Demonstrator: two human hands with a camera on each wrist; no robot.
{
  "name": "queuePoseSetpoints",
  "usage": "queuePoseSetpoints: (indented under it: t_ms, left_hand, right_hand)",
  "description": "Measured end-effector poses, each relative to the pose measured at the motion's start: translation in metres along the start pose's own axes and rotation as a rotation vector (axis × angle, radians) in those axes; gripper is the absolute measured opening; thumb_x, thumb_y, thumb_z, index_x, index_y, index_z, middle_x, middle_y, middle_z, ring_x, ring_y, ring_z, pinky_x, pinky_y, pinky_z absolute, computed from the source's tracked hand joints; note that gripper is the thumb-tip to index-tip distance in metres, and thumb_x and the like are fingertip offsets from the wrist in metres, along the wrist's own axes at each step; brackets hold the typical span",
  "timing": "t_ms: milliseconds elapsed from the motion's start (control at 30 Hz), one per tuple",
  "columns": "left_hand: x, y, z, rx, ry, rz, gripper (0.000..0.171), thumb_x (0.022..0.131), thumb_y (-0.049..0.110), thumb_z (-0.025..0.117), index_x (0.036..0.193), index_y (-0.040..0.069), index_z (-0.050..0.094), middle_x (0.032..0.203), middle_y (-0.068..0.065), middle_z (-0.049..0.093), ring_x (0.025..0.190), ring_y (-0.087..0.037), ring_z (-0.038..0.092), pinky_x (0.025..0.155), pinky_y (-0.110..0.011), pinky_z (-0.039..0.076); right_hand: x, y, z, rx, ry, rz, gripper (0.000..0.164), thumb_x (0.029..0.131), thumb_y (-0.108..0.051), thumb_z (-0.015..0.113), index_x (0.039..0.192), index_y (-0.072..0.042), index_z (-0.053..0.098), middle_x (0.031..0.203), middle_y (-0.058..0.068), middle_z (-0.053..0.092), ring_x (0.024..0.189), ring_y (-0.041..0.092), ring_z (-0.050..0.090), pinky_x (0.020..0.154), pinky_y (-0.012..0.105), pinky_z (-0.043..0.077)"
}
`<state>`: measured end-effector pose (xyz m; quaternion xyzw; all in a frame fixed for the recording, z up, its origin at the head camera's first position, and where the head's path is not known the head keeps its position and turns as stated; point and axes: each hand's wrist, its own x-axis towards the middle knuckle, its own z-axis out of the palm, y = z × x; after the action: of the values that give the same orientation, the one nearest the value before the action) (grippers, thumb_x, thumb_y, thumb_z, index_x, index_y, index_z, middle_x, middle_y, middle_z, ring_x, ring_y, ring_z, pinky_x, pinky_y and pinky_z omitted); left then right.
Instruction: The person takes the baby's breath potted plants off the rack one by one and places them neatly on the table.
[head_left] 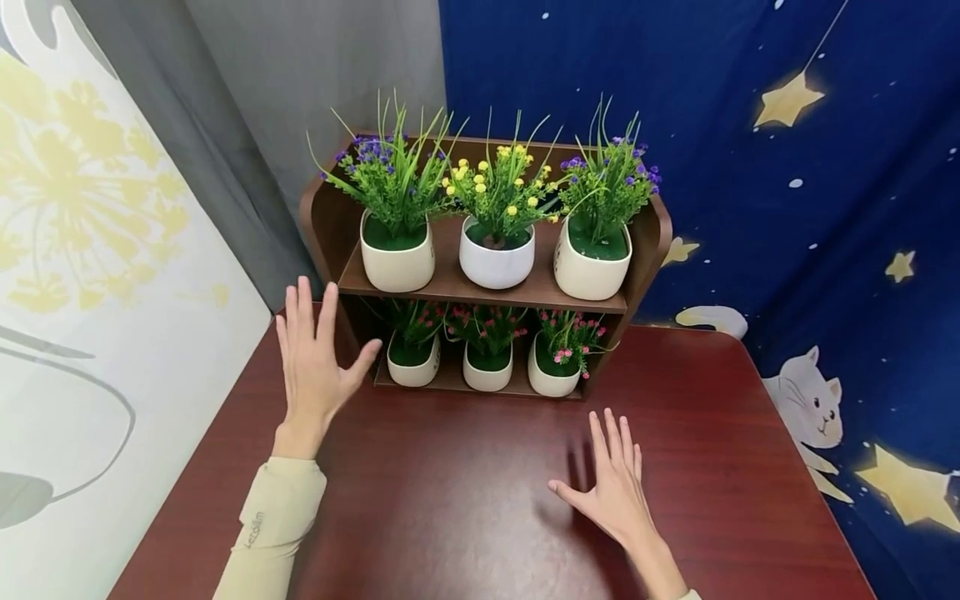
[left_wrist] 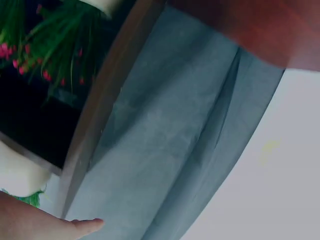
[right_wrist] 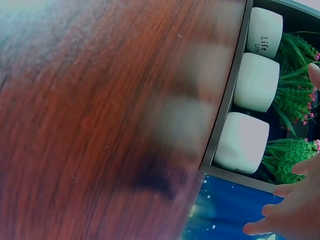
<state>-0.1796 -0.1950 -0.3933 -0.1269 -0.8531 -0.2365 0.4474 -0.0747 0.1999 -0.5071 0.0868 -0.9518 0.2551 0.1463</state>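
A brown two-tier shelf [head_left: 480, 292] stands on the table, bearing several potted plants. On its upper tier, a yellow-flowered plant in a white pot [head_left: 497, 263] sits between two purple-flowered plants in cream pots [head_left: 399, 265]. Pink-flowered plants fill the lower tier, among them one in a cream pot [head_left: 553, 379]; the right wrist view shows lettering on another cream pot [right_wrist: 264, 35]. My left hand [head_left: 311, 358] hovers by the shelf's left side, fingers spread and holding nothing. Over the table at the shelf's front right, my right hand [head_left: 611, 483] is likewise spread, apart from the pots.
The reddish-brown table [head_left: 450, 500] extends in front of the shelf. A grey curtain [head_left: 247, 125] and a blue star-patterned curtain [head_left: 750, 208] hang behind. A white panel with yellow prints [head_left: 90, 292] borders the left side.
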Motion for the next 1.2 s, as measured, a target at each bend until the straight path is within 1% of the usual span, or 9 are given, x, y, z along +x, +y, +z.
queuePoseSetpoints:
  t_ms: [200,367,500,700,767,867,967,1067,1200]
  left_hand:
    - [0.031,-0.006,-0.003,-0.011,0.031,-0.041,0.083,0.084,0.064,0.047,0.147,0.013,0.029,0.152,-0.009,0.020,0.139,-0.027,0.015,0.105,-0.056,0.011]
    - [0.052,-0.009,-0.004,-0.034,0.047,-0.064,0.083,0.084,0.064,0.046,0.148,0.014,0.028,0.152,-0.006,0.022,0.138,-0.025,0.018,0.106,-0.054,0.010]
    - [0.066,-0.011,-0.005,-0.027,0.028,-0.067,0.082,0.085,0.062,0.046,0.149,0.015,0.024,0.152,-0.004,0.023,0.137,-0.024,0.021,0.106,-0.055,0.012]
    - [0.085,-0.012,-0.007,-0.078,0.002,-0.106,0.086,0.082,0.066,0.048,0.148,0.017,0.025,0.150,0.000,0.026,0.137,-0.018,0.022,0.107,-0.049,0.010]
    - [0.091,-0.013,-0.007,-0.092,-0.003,-0.095,0.085,0.082,0.065,0.049,0.148,0.017,0.026,0.150,0.000,0.027,0.136,-0.019,0.023,0.108,-0.047,0.011]
    - [0.103,-0.014,-0.005,-0.119,-0.003,-0.066,0.077,0.085,0.059,0.050,0.148,0.018,0.028,0.148,0.001,0.030,0.135,-0.019,0.026,0.108,-0.043,0.016]
    - [0.116,-0.015,-0.004,-0.137,-0.020,-0.053,0.066,0.090,0.048,0.049,0.147,0.022,0.029,0.147,0.005,0.032,0.134,-0.017,0.028,0.107,-0.038,0.018]
    - [0.127,-0.016,-0.002,-0.147,-0.046,-0.085,0.054,0.094,0.039,0.046,0.146,0.029,0.033,0.145,0.012,0.035,0.131,-0.015,0.033,0.106,-0.039,0.023]
    - [0.136,-0.018,0.001,-0.161,-0.035,-0.145,0.040,0.097,0.034,0.044,0.136,0.030,0.049,0.134,0.013,0.049,0.118,-0.020,0.050,0.098,-0.041,0.035]
  right_hand:
    - [-0.003,0.001,0.000,0.002,0.005,0.001,0.115,0.061,-0.058,0.077,0.149,-0.013,0.020,0.152,0.014,0.016,0.139,0.034,0.005,0.097,0.066,0.014]
    - [-0.005,0.002,0.000,-0.003,0.004,0.007,0.115,0.061,-0.058,0.077,0.149,-0.011,0.021,0.151,0.016,0.017,0.139,0.035,0.006,0.096,0.066,0.015]
    - [-0.005,0.003,0.001,0.006,0.004,0.015,0.115,0.061,-0.057,0.077,0.149,-0.011,0.020,0.151,0.016,0.017,0.139,0.034,0.006,0.096,0.066,0.016]
    - [-0.006,0.003,0.001,0.014,0.015,0.021,0.117,0.060,-0.057,0.077,0.149,-0.010,0.018,0.151,0.016,0.019,0.138,0.034,0.009,0.096,0.065,0.018]
    - [-0.007,0.003,0.002,0.013,0.020,0.021,0.117,0.060,-0.057,0.077,0.149,-0.009,0.018,0.151,0.016,0.019,0.138,0.034,0.010,0.095,0.065,0.019]
    - [-0.009,0.004,0.003,0.012,0.019,0.025,0.117,0.060,-0.057,0.078,0.149,-0.010,0.018,0.151,0.016,0.019,0.138,0.035,0.011,0.094,0.065,0.021]
    - [-0.010,0.004,0.003,0.014,0.016,0.030,0.117,0.060,-0.057,0.077,0.149,-0.010,0.017,0.151,0.016,0.019,0.138,0.035,0.011,0.094,0.065,0.021]
    - [-0.010,0.003,0.003,0.016,0.014,0.033,0.117,0.061,-0.057,0.077,0.150,-0.010,0.017,0.151,0.015,0.019,0.138,0.035,0.011,0.094,0.065,0.021]
    - [-0.010,0.002,0.002,0.014,0.009,0.035,0.115,0.062,-0.057,0.077,0.149,-0.010,0.018,0.151,0.015,0.019,0.138,0.035,0.012,0.096,0.064,0.020]
